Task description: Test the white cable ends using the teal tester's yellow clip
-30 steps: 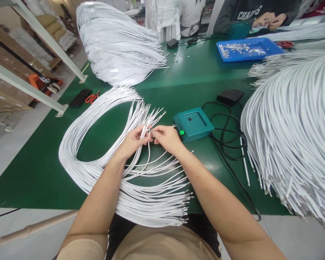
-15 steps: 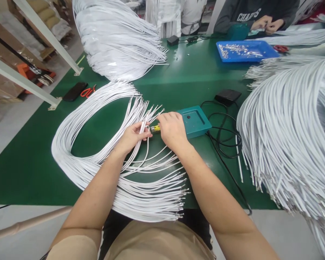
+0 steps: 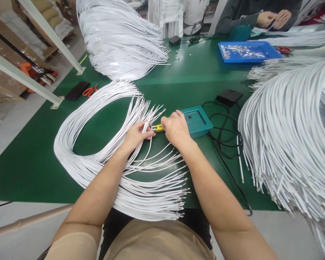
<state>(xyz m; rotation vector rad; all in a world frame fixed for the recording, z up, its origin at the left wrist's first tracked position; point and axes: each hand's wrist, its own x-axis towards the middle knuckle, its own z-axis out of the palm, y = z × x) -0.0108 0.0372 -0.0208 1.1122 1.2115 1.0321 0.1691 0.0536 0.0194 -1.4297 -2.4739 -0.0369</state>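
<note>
My left hand (image 3: 139, 134) is closed around a few white cables (image 3: 144, 128), pinching them near their ends between thumb and fingers. Just right of its fingertips lies a small yellow tool with a metal tip (image 3: 158, 128). My right hand (image 3: 177, 130) is curled into a fist on the tool's other end, hiding that part of it. A long looped bundle of white cables (image 3: 70, 135) lies on the table to the left and beneath my forearms, its loose ends fanned out. Beside my right hand stands a teal box with a recessed top (image 3: 197, 121).
Black cords (image 3: 219, 144) and a black pedal-like block (image 3: 229, 97) lie right of the box. Large white cable bundles stand far left (image 3: 119, 39) and right (image 3: 284, 126). Farther back are a blue tray (image 3: 249, 59), red scissors (image 3: 90, 91) and a co-worker's hands (image 3: 276, 20).
My right hand has drawn back slightly to the right and curled tighter, baring more of the yellow tool. My left hand keeps its pinch on the cables. The co-worker's hands have moved.
</note>
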